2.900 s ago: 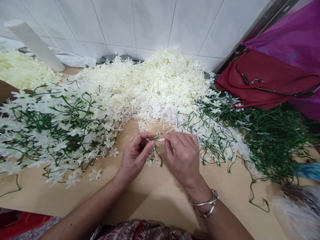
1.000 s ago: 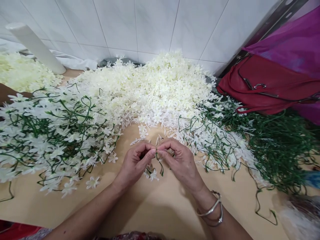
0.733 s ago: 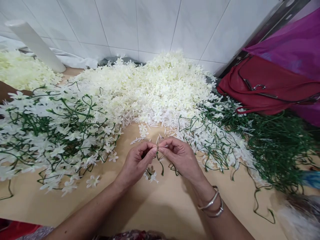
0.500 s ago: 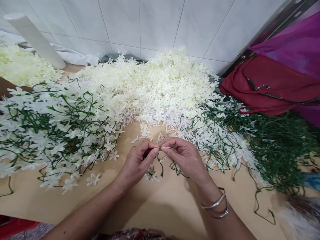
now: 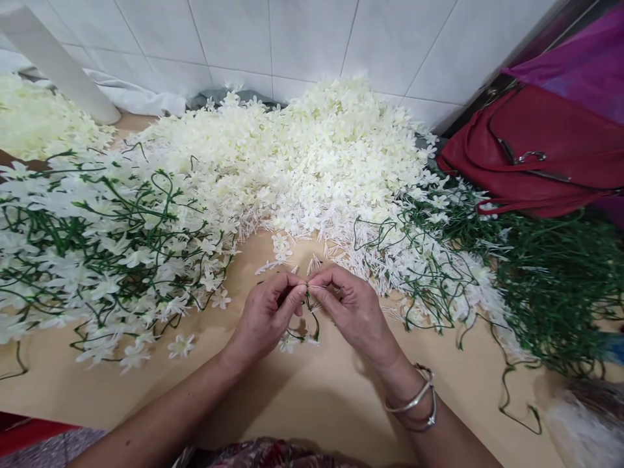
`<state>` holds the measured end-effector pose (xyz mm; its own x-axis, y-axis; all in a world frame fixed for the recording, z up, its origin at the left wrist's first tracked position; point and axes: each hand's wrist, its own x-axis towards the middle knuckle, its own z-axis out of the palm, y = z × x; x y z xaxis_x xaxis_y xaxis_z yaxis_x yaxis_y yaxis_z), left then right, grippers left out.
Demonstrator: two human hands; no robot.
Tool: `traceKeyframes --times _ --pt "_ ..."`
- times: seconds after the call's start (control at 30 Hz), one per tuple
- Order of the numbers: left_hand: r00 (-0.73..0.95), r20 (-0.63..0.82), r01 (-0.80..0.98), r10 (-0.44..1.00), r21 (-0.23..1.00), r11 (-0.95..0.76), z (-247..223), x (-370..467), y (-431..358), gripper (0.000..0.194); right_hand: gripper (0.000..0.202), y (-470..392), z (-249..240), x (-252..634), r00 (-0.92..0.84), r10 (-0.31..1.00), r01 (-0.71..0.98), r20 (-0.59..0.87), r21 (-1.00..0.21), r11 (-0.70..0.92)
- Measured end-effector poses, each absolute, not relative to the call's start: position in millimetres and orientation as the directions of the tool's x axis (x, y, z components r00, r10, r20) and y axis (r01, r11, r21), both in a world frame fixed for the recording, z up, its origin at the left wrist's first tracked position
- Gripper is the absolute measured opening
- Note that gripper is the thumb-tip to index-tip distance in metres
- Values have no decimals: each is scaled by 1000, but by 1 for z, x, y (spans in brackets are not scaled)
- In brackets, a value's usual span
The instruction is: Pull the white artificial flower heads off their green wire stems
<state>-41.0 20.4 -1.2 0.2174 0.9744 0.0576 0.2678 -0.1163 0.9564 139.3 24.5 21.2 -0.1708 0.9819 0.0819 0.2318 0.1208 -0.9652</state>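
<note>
My left hand [image 5: 268, 315] is closed in a pinch on a thin green plastic stem [image 5: 314, 320], which hangs below the fingertips. White petals [image 5: 288, 342] show near its lower end, partly behind the fingers. Right beside it, my right hand [image 5: 355, 312] pinches a thin white stamen [image 5: 319, 286] whose tip meets the stem at my left fingertips. Several white stamens [image 5: 313, 263] and a white blossom [image 5: 281, 247] lie on the table just beyond my hands.
White artificial flowers [image 5: 336, 149] are heaped against the tiled wall. Flowered green stems [image 5: 121, 260] pile up at left, bare green stems [image 5: 550, 286] at right. A red handbag [image 5: 546, 149] sits behind those. A white roll [image 5: 58, 62] leans at back left; clear plastic [image 5: 585, 422] lies front right.
Both hands have shifted slightly left, with the fingertips still together. The green stem now hangs more plainly between them, and the right-hand stem loop seen earlier is gone from beneath the right hand.
</note>
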Motion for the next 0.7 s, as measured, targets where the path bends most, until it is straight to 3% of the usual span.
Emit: traceKeyframes --times 0.27,0.7 --pt "272 -43 90 961 996 19 4 -37 18 26 5 27 27 149 -146 987 174 73 -980 98" --pt "214 30 213 976 974 -77 -1 -40 17 24 10 24 23 145 -206 965 317 163 -922 223"
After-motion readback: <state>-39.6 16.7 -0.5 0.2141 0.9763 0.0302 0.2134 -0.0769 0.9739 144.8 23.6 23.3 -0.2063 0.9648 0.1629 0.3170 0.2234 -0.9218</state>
